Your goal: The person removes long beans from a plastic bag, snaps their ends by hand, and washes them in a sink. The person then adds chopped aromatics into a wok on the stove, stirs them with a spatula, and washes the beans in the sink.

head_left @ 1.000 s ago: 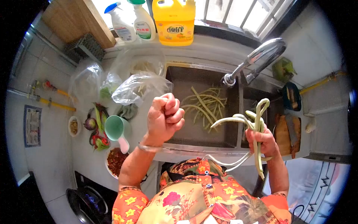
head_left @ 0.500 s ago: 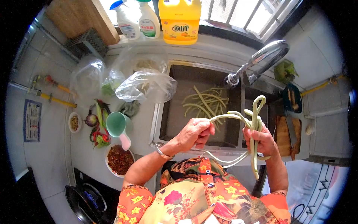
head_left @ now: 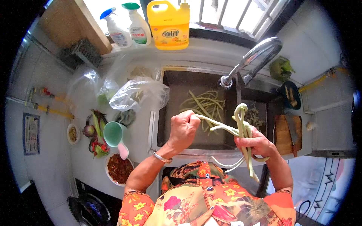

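Note:
My right hand (head_left: 258, 144) is closed around a bunch of long green beans (head_left: 246, 135), whose looped tops stick up above my fingers and whose ends hang below. One bean stretches across to my left hand (head_left: 184, 128), which pinches its end with curled fingers. Both hands are over the front part of the sink (head_left: 162, 109). More long beans (head_left: 205, 105) lie in a loose pile in the large basin behind my hands. Thin scraps (head_left: 254, 115), apparently bean trimmings, lie in the smaller basin to the right.
A faucet (head_left: 260, 56) arches over the sink. Plastic bags (head_left: 139, 94), a green dipper (head_left: 115, 133), peppers (head_left: 98, 147) and a bowl of red chopped food (head_left: 120, 165) stand left. A cleaver (head_left: 292, 130) lies on a cutting board (head_left: 282, 135) at right. Bottles and a yellow jug (head_left: 168, 30) line the sill.
My left hand has moved left and turned knuckles-up, drawing the bean straighter. My right hand has shifted slightly left and down with the bunch. The camera view has also shifted a little.

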Motion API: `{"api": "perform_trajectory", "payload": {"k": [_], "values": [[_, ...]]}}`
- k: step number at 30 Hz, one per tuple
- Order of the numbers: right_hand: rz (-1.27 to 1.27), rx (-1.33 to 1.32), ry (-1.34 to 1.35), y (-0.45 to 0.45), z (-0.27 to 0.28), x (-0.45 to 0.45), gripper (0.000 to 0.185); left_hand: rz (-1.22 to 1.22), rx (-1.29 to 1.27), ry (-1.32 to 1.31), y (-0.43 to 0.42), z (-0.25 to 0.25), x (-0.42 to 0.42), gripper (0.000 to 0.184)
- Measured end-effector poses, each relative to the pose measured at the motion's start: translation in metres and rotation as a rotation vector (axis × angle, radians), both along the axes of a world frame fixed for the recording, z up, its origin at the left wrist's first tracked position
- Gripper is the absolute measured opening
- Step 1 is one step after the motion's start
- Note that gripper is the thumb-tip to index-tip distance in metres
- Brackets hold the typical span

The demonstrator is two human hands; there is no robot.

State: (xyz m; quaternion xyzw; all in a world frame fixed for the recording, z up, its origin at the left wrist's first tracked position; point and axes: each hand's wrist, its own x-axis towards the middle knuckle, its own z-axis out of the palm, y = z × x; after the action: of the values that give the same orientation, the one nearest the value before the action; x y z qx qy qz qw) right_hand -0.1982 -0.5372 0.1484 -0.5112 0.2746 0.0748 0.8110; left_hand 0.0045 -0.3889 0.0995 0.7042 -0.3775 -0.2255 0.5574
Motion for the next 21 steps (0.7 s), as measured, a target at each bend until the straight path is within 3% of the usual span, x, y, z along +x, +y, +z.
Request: {"api": "perform_trajectory", "payload": {"k": [1,3,4,5,8,10,11,12,13,15,18,21], "values": [[-0.006,-0.007,-0.002,0.0,0.001,-0.001,0.021,-0.006,-0.007,-0.002,-0.001,-0.002,0.001,0.021],[-0.137,0.125,-0.064,0.003,0.006,0.004,0.023,-0.15,-0.064,0.821,-0.003,-0.002,0.001,0.023],[-0.126,0.202,-0.06,-0.004,0.0,-0.001,0.034,-0.239,-0.192,1.103,-0.001,0.002,-0.001,0.026],[-0.131,0.199,-0.064,-0.004,0.002,-0.001,0.034,-0.246,-0.191,1.101,0.001,0.007,-0.002,0.026],[-0.098,0.215,-0.034,-0.008,-0.003,-0.006,0.048,-0.327,-0.324,1.614,0.007,0.032,0.002,0.028],[-0.115,0.187,-0.015,-0.01,0.001,-0.007,0.052,-0.301,-0.637,1.793,0.011,0.043,0.026,0.026],[-0.127,0.167,-0.005,-0.012,0.008,-0.008,0.052,-0.285,-0.839,1.836,0.015,0.043,0.044,0.026],[-0.242,0.138,-0.027,-0.008,0.015,-0.005,0.033,-0.268,-0.911,1.675,0.019,0.044,0.057,0.026],[-0.253,0.133,-0.03,-0.011,0.011,-0.007,0.033,-0.191,-0.839,1.535,0.021,0.046,0.063,0.024],[-0.133,0.016,0.097,-0.018,0.002,-0.005,0.015,-0.201,-0.647,1.355,0.016,0.045,0.057,0.02],[0.044,-0.095,0.11,-0.012,0.014,0.011,0.021,-0.308,-0.26,1.244,0.007,0.047,0.038,0.017],[0.14,-0.228,0.121,-0.005,0.027,0.025,0.024,-0.351,-0.042,1.125,-0.006,0.049,0.022,0.014]]}}
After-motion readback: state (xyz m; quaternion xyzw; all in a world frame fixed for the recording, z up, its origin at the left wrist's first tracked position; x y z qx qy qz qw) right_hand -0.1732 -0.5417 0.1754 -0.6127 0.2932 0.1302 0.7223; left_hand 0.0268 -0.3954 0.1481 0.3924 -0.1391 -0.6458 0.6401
